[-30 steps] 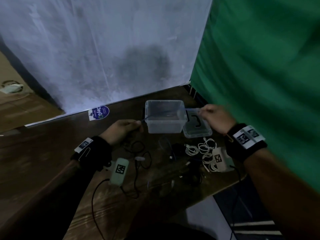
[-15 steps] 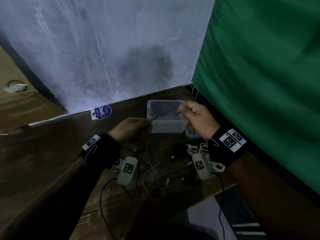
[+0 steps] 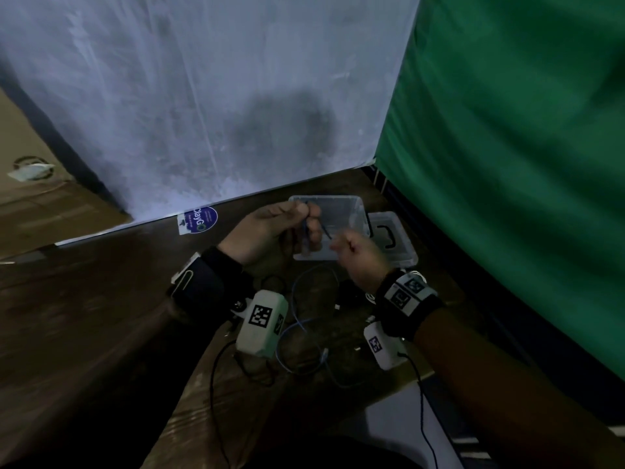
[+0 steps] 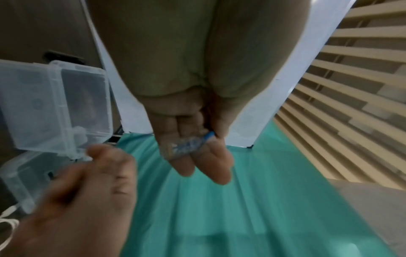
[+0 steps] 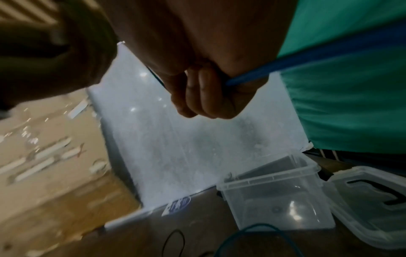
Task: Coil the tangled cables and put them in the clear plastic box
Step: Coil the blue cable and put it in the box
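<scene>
A blue cable [image 3: 297, 319] runs from the table up to both hands, raised in front of the clear plastic box [image 3: 341, 211]. My left hand [image 3: 270, 228] holds its clear plug end [image 4: 186, 146] between thumb and fingers. Close on the right, my right hand [image 3: 355, 252] is curled into a fist round the cable [image 5: 252, 76]. The box [image 5: 279, 196] stands open with nothing visible inside. More black cables [image 3: 267, 370] and a white cable [image 4: 8, 219] lie tangled on the wooden table [image 3: 101, 316] below the hands.
The box's clear lid [image 3: 392, 238] with a black handle lies right of the box. A white sheet [image 3: 203, 96] stands behind the table and a green cloth [image 3: 507, 164] hangs on the right. A round blue sticker [image 3: 199, 220] sits at the sheet's foot.
My right hand came left from the lid to the cable and now grips it close to the left hand. The left hand rose in front of the box, lifting blue loops.
</scene>
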